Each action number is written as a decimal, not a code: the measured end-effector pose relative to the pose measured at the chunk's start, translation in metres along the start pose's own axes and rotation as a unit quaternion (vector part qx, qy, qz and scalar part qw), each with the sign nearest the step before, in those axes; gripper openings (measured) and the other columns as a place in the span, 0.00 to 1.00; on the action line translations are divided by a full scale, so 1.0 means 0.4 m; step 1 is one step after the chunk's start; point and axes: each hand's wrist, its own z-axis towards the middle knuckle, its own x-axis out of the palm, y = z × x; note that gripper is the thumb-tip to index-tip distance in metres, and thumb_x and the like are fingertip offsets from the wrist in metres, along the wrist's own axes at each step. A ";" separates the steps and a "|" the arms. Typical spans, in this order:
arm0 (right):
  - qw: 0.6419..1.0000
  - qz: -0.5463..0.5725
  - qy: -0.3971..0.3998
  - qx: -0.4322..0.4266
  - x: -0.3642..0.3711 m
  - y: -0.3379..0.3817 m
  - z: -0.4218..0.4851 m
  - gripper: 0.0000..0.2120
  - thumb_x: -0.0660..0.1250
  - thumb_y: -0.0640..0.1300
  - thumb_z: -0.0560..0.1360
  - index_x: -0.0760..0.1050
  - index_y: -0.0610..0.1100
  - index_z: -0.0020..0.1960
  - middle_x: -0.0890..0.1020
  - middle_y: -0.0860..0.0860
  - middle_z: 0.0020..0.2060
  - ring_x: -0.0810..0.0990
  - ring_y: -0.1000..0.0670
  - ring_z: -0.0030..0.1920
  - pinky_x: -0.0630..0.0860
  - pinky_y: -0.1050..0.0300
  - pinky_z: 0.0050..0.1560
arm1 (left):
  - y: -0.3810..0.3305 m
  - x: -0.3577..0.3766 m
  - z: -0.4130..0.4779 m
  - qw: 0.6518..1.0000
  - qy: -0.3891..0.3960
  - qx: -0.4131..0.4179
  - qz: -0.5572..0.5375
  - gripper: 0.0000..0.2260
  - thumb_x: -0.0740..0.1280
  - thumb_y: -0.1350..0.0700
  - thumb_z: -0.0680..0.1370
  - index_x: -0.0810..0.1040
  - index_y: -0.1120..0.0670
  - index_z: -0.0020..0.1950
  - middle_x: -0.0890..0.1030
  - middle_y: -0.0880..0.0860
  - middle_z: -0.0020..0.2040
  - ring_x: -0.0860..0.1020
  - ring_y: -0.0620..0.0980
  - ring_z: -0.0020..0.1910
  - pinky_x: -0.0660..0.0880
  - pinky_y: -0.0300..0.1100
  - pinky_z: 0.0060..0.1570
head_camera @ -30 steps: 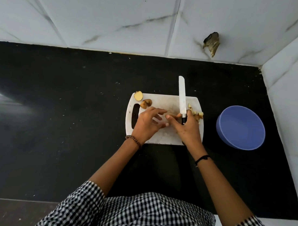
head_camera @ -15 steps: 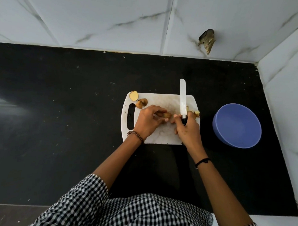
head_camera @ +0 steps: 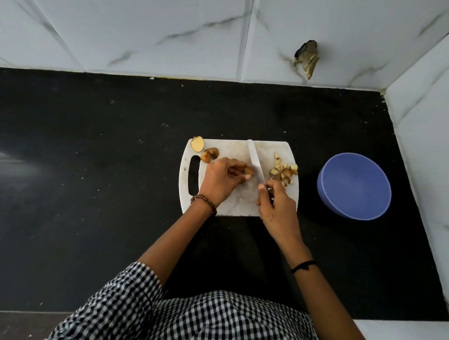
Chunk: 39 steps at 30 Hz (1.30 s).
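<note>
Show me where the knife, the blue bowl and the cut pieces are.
knife (head_camera: 256,162): head view, middle of the blade.
blue bowl (head_camera: 354,185): head view, its bare inside.
cut pieces (head_camera: 284,172): head view, centre of the heap.

Kitchen, viewed from above. Black stone counter (head_camera: 90,190) set into a corner of white marbled wall tiles (head_camera: 147,27); white plastic board (head_camera: 239,202) with a handle slot lying on the counter; root (head_camera: 249,170) held on the board by the left hand (head_camera: 221,181); white knife (head_camera: 255,160) gripped by the right hand (head_camera: 275,209), blade just beside the root; diced bits (head_camera: 283,172) heaped at the board's right edge; two cut ends (head_camera: 210,154) near its far left corner; blue bowl (head_camera: 354,185) on the counter, right of the board.
</note>
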 end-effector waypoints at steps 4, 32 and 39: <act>0.999 -0.035 -0.009 -0.028 -0.005 0.003 -0.006 0.12 0.56 0.53 0.84 0.72 0.47 0.59 0.79 0.54 0.39 0.78 0.58 0.39 0.69 0.72 0.35 | -0.013 -0.007 0.002 0.999 0.014 -0.022 -0.028 0.16 0.77 0.56 0.69 0.82 0.58 0.55 0.84 0.50 0.49 0.82 0.43 0.47 0.79 0.38 0.51; 0.997 -0.075 -0.002 0.000 0.005 0.024 -0.015 0.17 0.55 0.54 0.84 0.73 0.45 0.65 0.78 0.53 0.38 0.77 0.57 0.37 0.66 0.67 0.32 | -0.046 -0.008 0.006 0.999 0.005 -0.053 0.000 0.11 0.75 0.60 0.71 0.83 0.58 0.53 0.84 0.51 0.47 0.82 0.41 0.45 0.78 0.34 0.51; 0.984 -0.176 0.032 0.002 0.027 0.044 -0.019 0.14 0.49 0.51 0.85 0.66 0.43 0.60 0.76 0.49 0.36 0.79 0.46 0.37 0.75 0.49 0.37 | -0.047 -0.009 0.004 0.998 0.008 -0.067 -0.017 0.11 0.75 0.62 0.71 0.82 0.59 0.53 0.84 0.53 0.47 0.82 0.42 0.45 0.78 0.35 0.52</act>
